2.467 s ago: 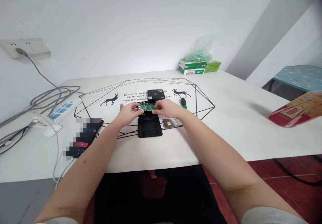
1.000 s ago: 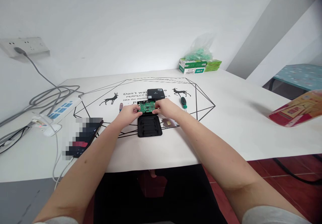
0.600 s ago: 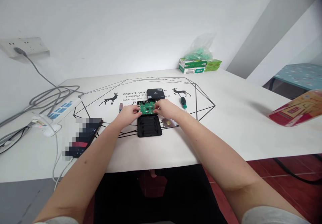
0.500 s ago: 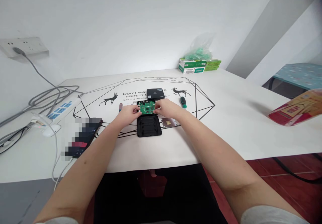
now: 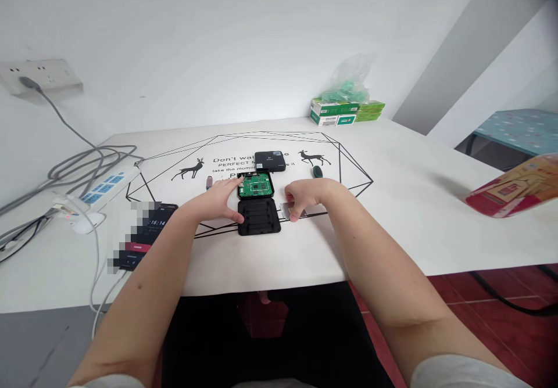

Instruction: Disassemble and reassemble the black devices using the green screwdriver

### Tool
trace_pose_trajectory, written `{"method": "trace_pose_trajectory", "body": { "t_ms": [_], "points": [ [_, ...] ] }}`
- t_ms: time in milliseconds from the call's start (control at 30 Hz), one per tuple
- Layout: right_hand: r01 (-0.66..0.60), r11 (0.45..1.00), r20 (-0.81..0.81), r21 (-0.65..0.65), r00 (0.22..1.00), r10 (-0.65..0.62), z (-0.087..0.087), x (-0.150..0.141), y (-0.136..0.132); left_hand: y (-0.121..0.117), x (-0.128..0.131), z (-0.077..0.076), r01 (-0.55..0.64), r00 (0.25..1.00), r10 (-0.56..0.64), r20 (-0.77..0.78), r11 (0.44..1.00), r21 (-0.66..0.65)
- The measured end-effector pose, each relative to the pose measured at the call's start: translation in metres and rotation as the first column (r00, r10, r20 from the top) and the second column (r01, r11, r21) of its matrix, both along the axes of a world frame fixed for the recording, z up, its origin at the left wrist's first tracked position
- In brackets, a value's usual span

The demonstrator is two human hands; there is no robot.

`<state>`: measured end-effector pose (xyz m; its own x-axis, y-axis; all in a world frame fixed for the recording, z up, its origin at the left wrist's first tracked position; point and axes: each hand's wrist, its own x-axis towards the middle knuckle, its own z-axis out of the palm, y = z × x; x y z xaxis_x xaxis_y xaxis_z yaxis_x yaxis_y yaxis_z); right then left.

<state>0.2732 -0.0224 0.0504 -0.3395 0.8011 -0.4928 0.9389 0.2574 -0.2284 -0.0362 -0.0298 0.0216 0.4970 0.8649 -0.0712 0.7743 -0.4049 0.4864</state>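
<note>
A green circuit board point(image 5: 255, 186) sits in a black plastic case half on the table. Right in front of it lies a black plastic cover point(image 5: 258, 218), inner side up. My left hand point(image 5: 220, 201) is open beside both, fingertips by the board's left edge and thumb at the cover's left side. At the right of the cover, my right hand point(image 5: 305, 197) pinches a thin shiny metal plate point(image 5: 285, 209), which it partly hides. Behind the board rests a closed black box point(image 5: 269, 161) with small stickers.
A green-handled screwdriver point(image 5: 317, 172) lies beyond my right hand, and another small handle point(image 5: 209, 182) beyond my left. A phone point(image 5: 154, 231), a power strip point(image 5: 108, 187) and cables occupy the left. Green boxes point(image 5: 335, 112) stand by the wall; a colourful package point(image 5: 510, 187) is at right.
My right hand has left the circuit board and come right and nearer to the metal plate. My left hand has let go of the board and spread its fingers.
</note>
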Motion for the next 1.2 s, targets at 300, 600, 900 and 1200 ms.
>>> {"method": "trace_pose_trajectory", "body": {
  "t_ms": [300,600,900,1200],
  "points": [
    [0.042,0.994,-0.037,0.096,0.999,-0.038,0.004,-0.005,-0.005,0.004,-0.001,-0.007,0.021,0.998,-0.02,-0.064,0.999,0.024],
    [-0.124,0.965,-0.222,0.232,0.959,0.177,0.013,-0.008,-0.008,0.002,0.002,-0.002,0.046,0.98,-0.042,-0.192,0.999,0.015],
    [-0.331,0.885,-0.273,0.327,0.864,0.424,0.004,-0.055,-0.033,0.004,0.002,-0.007,0.05,0.972,-0.041,-0.231,0.998,0.036],
    [-0.352,0.891,-0.248,0.287,0.871,0.424,0.0,-0.06,-0.032,0.004,0.002,-0.007,0.058,0.972,-0.049,-0.229,0.998,0.033]
  ]
}}
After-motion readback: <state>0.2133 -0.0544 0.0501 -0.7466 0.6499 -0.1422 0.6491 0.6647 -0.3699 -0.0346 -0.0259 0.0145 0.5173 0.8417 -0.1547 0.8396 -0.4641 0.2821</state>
